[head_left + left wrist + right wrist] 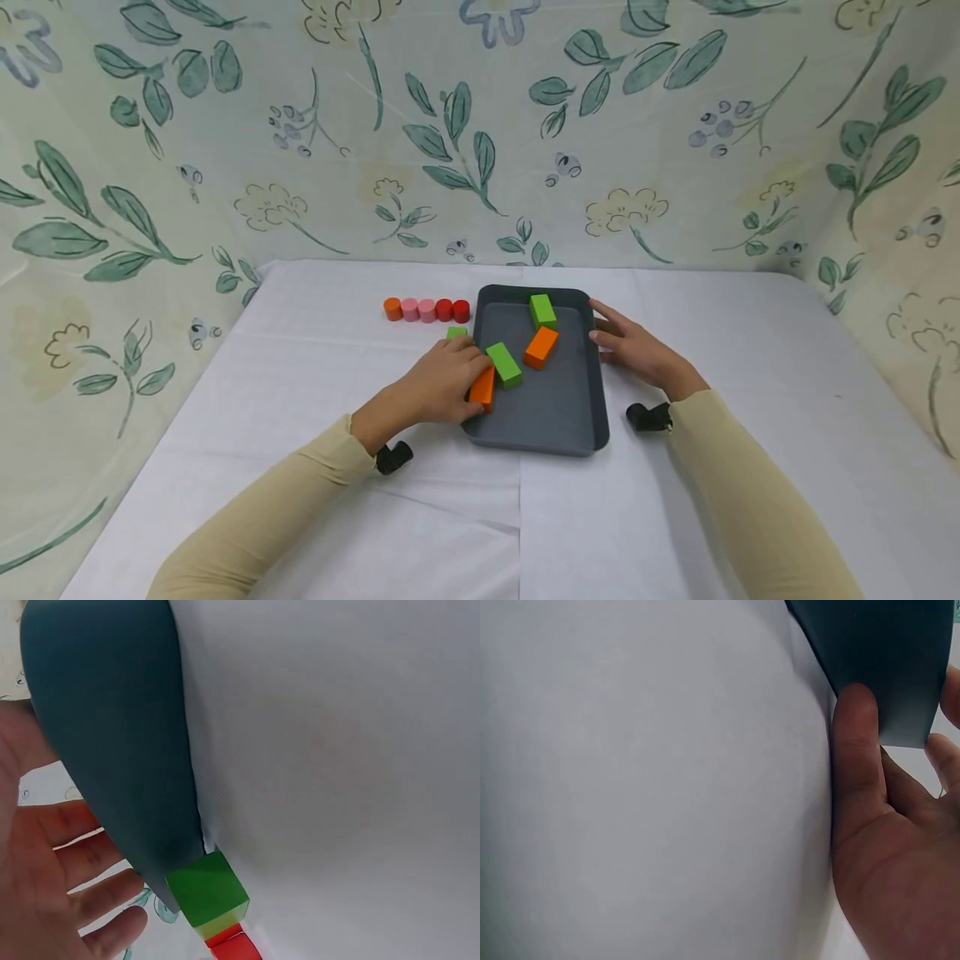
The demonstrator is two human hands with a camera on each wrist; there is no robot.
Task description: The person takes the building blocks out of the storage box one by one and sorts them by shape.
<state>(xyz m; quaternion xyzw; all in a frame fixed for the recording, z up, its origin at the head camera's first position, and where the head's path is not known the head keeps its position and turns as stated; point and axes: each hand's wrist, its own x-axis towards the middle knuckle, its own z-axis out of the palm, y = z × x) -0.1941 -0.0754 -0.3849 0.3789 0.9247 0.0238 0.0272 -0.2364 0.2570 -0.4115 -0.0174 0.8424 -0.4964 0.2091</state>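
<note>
My left hand (450, 379) reaches over the left rim of a dark grey tray (555, 408). Its thumb and fingers pinch an orange block (483, 390) by the ends, just inside that rim. Close to the fingertips lies a green block (504, 365). Farther back in the tray are another orange block (541, 347) and another green block (543, 311). Outside the left wall stands one more green block (206, 889), partly hidden by the left hand in the head view. My right hand (633, 350) touches the tray's right side with fingers extended, one finger (856, 742) along the outer wall.
Left of the tray's far corner, a row of short cylinders stands on the white cloth: an orange one (392, 309), two pink ones (418, 310) and two red ones (453, 311). A floral curtain (450, 150) rises behind the table (337, 358).
</note>
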